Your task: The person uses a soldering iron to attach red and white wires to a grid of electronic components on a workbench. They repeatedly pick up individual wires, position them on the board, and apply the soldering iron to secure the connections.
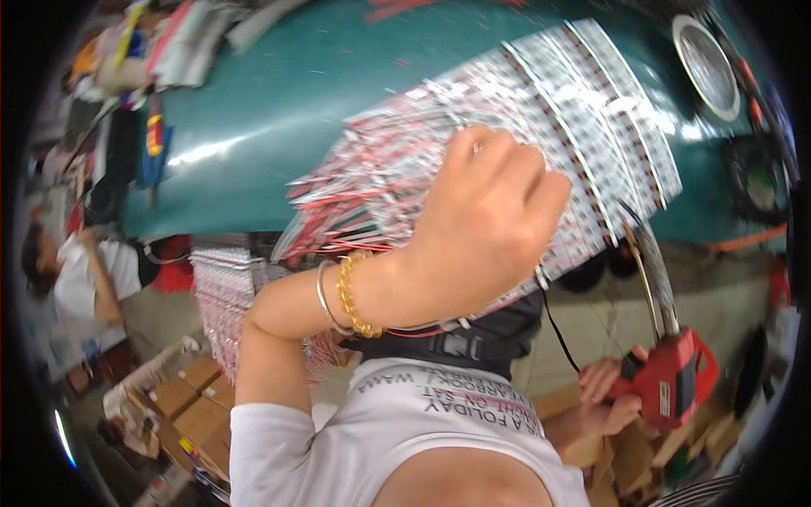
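Note:
A wide sheet of white LED module strips (629, 114) lies on the green table, running out over its near edge. Bundles of thin red and white wires (346, 182) fan from its left side. Above the sheet is my left hand (498, 203), its fingers curled closed. What they pinch, if anything, is hidden. At the lower right, my right hand (608, 395) grips a red soldering gun (672, 380) by its handle. The gun's long metal barrel points up, and its tip is by the sheet's near right edge.
A round metal dish (706, 68) and a dark fan-like object (759, 182) stand at the right. A red and yellow handled screwdriver (155, 131) is at the table's (253, 93) left. Another wired sheet (224, 279) hangs at its near edge. Beyond are a person (93, 270) and cardboard boxes (198, 397).

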Demonstrator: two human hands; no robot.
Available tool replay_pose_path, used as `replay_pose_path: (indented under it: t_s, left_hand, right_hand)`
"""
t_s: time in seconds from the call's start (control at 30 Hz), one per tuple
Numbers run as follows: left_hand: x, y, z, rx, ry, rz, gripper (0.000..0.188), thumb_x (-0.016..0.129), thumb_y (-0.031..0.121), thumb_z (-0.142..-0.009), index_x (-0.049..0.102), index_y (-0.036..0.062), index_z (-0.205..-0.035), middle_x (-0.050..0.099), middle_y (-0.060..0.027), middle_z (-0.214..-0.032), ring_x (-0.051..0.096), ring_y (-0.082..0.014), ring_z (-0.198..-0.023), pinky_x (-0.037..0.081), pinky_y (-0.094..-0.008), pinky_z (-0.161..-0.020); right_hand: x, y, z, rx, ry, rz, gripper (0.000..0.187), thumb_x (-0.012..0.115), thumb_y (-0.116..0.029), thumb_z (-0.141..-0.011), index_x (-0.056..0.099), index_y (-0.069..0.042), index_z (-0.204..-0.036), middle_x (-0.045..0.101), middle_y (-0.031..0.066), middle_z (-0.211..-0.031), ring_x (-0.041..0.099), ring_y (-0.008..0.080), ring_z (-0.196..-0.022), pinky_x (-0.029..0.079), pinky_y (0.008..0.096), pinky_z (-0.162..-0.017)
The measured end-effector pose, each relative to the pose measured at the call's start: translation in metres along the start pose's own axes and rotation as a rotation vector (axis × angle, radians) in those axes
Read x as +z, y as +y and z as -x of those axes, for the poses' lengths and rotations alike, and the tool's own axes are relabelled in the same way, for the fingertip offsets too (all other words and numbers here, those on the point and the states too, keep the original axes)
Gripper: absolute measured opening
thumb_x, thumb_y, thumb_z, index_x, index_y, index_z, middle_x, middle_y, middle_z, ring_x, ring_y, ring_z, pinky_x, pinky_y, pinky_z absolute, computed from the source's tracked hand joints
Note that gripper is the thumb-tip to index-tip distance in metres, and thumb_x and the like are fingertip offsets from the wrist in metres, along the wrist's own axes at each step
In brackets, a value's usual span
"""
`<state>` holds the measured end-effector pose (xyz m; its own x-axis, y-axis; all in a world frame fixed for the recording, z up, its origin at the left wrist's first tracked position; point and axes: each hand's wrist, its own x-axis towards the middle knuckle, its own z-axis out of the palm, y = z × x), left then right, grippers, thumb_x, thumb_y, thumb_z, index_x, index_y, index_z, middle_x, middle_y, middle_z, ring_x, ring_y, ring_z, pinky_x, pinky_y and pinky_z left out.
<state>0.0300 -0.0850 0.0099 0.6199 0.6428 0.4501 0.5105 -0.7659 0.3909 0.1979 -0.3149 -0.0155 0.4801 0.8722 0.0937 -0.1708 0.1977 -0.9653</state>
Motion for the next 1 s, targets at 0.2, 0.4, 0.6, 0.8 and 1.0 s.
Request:
replay_pose_path:
  t_s: [0.2,0.4,0.6,0.8,1.0]
  left_hand:
    - [-0.066,-0.194,-0.029,-0.183,-0.014,-0.877,0.019,0.058,0.013,-0.068,0.058,0.0017,-0.084,0.059,-0.0138,-0.082,0.055,-0.0307,-0.083,0.045,-0.0414,-0.071]
    - [-0.086,-0.267,-0.047,-0.095,-0.145,-0.783,0.013,0.053,0.009,-0.069,0.056,-0.0005,-0.077,0.059,-0.0191,-0.076,0.057,-0.0347,-0.077,0.046,-0.0439,-0.071]
    - [-0.078,-0.257,-0.047,-0.172,-0.12,-0.753,0.009,0.056,0.012,-0.065,0.058,0.0034,-0.068,0.06,-0.0176,-0.068,0.06,-0.0347,-0.066,0.048,-0.0438,-0.062]
    - [-0.078,-0.262,-0.031,-0.083,0.02,-0.724,0.011,0.056,0.01,-0.063,0.052,0.0047,-0.072,0.059,-0.0114,-0.066,0.058,-0.0293,-0.066,0.041,-0.039,-0.064]
    - [-0.078,-0.248,-0.024,-0.059,0.071,-0.694,0.012,0.055,0.002,-0.062,0.053,0.0036,-0.074,0.057,-0.011,-0.07,0.056,-0.0273,-0.072,0.038,-0.0367,-0.066]
  right_hand:
    - [0.004,0.005,-0.005,0.03,0.112,-0.049,0.062,0.046,-0.044,-0.089,0.032,0.007,-0.123,0.037,0.0001,-0.047,0.034,0.0093,-0.035,0.033,0.0222,-0.038]
    - [0.009,0.004,-0.016,0.015,0.038,-0.054,0.055,0.045,-0.039,-0.091,0.033,0.006,-0.122,0.036,0.0001,-0.047,0.032,0.0094,-0.034,0.032,0.0224,-0.038]
    - [0.024,-0.003,-0.011,0.128,0.219,-0.033,0.049,0.047,-0.034,-0.091,0.034,0.002,-0.122,0.037,0.0016,-0.048,0.033,0.0115,-0.038,0.034,0.0265,-0.04]
    - [0.01,0.007,-0.004,0.184,0.099,-0.105,0.046,0.049,-0.032,-0.09,0.034,-0.002,-0.122,0.038,0.0055,-0.048,0.034,0.0162,-0.038,0.036,0.0316,-0.042]
    - [0.017,0.012,-0.015,0.176,0.084,-0.121,0.048,0.048,-0.033,-0.09,0.033,-0.001,-0.123,0.037,0.0041,-0.047,0.034,0.0145,-0.037,0.035,0.0301,-0.041]
